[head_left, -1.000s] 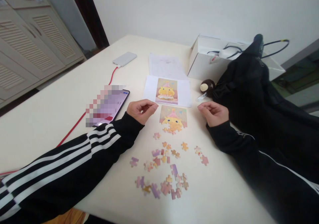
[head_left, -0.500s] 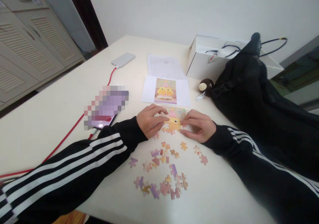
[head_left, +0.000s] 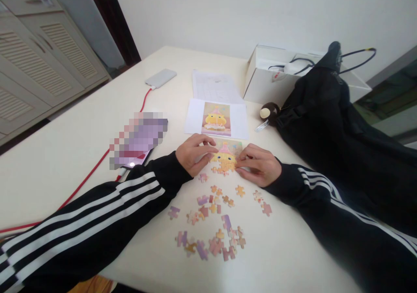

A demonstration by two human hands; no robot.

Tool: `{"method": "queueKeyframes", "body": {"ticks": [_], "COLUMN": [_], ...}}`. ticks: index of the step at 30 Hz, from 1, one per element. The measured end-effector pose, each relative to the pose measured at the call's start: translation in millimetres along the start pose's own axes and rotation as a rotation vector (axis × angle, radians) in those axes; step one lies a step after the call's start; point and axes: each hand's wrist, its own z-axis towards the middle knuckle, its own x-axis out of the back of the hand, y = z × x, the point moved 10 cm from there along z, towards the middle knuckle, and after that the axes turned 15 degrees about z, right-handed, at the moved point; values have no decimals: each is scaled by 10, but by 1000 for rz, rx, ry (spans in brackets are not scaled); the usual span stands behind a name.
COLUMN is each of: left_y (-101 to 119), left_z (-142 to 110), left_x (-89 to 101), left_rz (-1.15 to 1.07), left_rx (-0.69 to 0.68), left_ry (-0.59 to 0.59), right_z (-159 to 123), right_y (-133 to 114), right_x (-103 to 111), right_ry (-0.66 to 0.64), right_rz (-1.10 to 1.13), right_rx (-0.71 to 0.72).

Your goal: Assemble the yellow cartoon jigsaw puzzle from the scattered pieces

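Note:
A partly joined jigsaw puzzle [head_left: 224, 151] lies on the white table, showing a yellow character in a pink hat with both eyes visible. At its left side is my left hand [head_left: 196, 154], its fingers bent but apart, the tips over the left edge of the puzzle. My right hand [head_left: 259, 165] rests at the right edge, thumb and forefinger closed together on a jigsaw piece there, mostly hidden by the fingertips. Closer to me lie several loose jigsaw pieces [head_left: 216, 245] in pink, purple and yellow. Just beyond the puzzle is a printed reference picture [head_left: 216, 119] on white paper.
A phone [head_left: 140, 143], partly blurred out, lies on the left with a red cable [head_left: 85, 182] running to a grey power bank [head_left: 161, 78]. On the right are a black bag [head_left: 325, 106], a dark plush charm [head_left: 273, 113] and an open white box [head_left: 270, 82].
My left hand has drawn back slightly to the left, uncovering the character's left eye in the puzzle. My right hand stays at the right edge, its fingers shifted slightly.

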Motion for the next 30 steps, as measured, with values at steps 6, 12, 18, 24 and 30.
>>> {"method": "queueKeyframes", "body": {"ticks": [6, 12, 18, 24, 30], "left_y": [175, 292, 267, 267, 293], "left_z": [-75, -152, -164, -139, -105], "left_x": [-206, -419, -504, -507, -488], "left_rz": [66, 147, 152, 139, 180], "left_rx": [-182, -255, -228, -226, -221], "left_ry": [-191, -415, -494, -508, -504], "right_z": [6, -26, -60, -66, -74], "right_y": [-6, 0, 45, 83, 152], "right_x": [-30, -101, -174, -177, -171], "right_ry": [-29, -91, -143, -152, -133], "right_rz": [-30, -109, -162, -118, -10], "right_rx": [8, -8, -41, -100, -171]}}
